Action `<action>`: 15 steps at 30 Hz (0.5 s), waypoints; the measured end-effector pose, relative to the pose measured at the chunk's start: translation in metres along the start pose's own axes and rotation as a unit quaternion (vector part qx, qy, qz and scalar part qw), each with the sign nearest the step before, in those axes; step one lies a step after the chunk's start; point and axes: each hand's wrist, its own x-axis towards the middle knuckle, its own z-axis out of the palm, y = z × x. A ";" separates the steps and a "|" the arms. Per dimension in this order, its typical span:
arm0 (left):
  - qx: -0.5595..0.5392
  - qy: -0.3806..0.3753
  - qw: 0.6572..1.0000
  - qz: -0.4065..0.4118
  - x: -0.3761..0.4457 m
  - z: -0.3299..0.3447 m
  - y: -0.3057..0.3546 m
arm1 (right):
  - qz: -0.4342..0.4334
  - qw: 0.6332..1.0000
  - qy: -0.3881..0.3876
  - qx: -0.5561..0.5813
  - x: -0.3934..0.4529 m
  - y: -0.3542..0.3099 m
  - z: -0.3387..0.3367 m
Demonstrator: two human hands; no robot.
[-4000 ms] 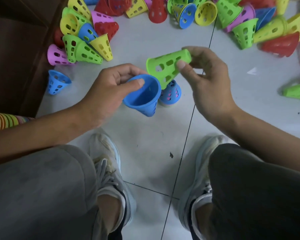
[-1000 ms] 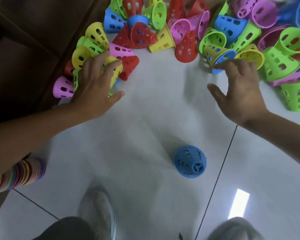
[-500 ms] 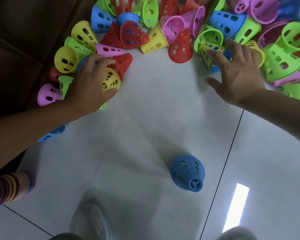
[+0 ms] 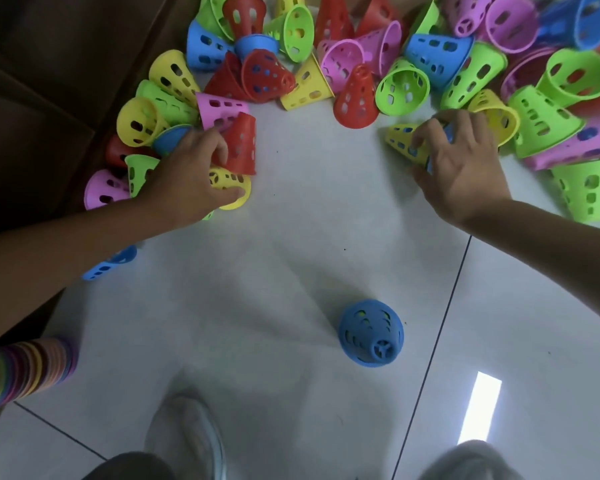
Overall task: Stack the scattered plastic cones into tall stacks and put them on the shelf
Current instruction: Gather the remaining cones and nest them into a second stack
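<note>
Reaching into the pile with both hands: our left hand (image 4: 187, 183) is gripping a yellow cone (image 4: 230, 188), our right hand (image 4: 459, 174) another yellow one (image 4: 400, 142), so we're feeding the blue stack (image 4: 370, 332) waiting upright on the floor (image 4: 291, 254).

Both forearms are bare right up to the frame edge, with no sleeve, watch or ring showing on the left hand (image 4: 187, 181) or the right hand (image 4: 461, 178). Below, a pale grey-white shoe (image 4: 187, 434) with a rounded toe pokes out from a dark trouser leg (image 4: 129, 467). The other knee (image 4: 471, 462) is a grey blur.
</note>
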 end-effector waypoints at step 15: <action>-0.041 0.008 0.997 -0.061 -0.020 0.005 0.016 | 0.088 0.983 -0.082 0.141 -0.069 -0.017 -0.019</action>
